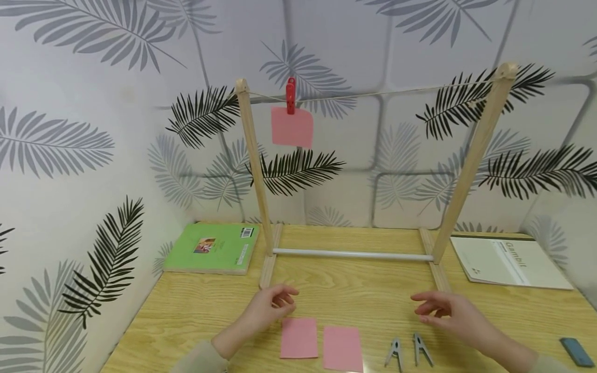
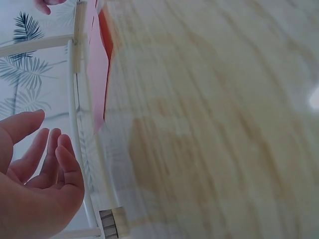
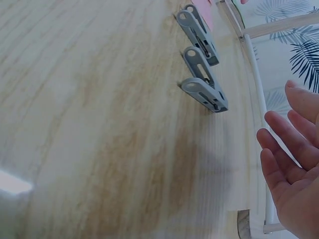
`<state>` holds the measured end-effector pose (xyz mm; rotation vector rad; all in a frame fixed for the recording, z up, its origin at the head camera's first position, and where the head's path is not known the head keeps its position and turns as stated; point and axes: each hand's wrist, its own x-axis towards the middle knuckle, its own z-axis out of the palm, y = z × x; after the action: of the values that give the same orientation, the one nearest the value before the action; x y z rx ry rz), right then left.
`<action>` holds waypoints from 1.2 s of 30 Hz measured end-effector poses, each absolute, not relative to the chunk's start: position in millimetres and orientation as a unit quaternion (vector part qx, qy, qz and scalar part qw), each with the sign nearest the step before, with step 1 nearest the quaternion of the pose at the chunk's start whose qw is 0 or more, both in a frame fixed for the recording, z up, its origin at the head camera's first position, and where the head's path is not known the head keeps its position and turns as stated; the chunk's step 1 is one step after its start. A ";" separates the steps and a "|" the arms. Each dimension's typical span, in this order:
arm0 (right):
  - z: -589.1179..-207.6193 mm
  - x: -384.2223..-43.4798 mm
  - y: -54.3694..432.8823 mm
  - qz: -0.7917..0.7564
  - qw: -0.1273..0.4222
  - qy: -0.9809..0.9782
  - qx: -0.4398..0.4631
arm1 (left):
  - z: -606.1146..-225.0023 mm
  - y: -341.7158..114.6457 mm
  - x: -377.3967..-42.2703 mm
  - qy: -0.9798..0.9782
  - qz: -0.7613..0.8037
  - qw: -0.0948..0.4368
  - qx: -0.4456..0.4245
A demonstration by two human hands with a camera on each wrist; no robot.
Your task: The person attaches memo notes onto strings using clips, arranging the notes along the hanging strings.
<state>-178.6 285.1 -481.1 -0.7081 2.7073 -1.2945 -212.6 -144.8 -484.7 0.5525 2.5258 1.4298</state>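
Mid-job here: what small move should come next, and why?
I'd probably have the left hand pinch the left pink sheet on the table. That hand is empty and right beside it, and one pink sheet already hangs from the string by a red clip. The right hand, also empty, is near two grey clips.

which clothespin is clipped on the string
The red clothespin, toward the left end of the string, with a pink sheet hanging from it. The two grey clothespins rest on the table, holding nothing.
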 end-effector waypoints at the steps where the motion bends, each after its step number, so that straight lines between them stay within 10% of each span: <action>1: -482.8 -177.6 286.0 -0.420 0.030 0.877 -0.231 | -485.4 -145.2 -212.4 0.851 0.482 0.095 0.185; 36: -505.5 -154.0 304.2 -0.386 0.131 0.896 -0.177 | -499.2 -150.2 -210.5 0.881 0.391 0.121 0.236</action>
<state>-154.0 304.2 -505.5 -0.5140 2.6011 -1.1204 -210.5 -150.2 -499.2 0.6891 2.5742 1.1417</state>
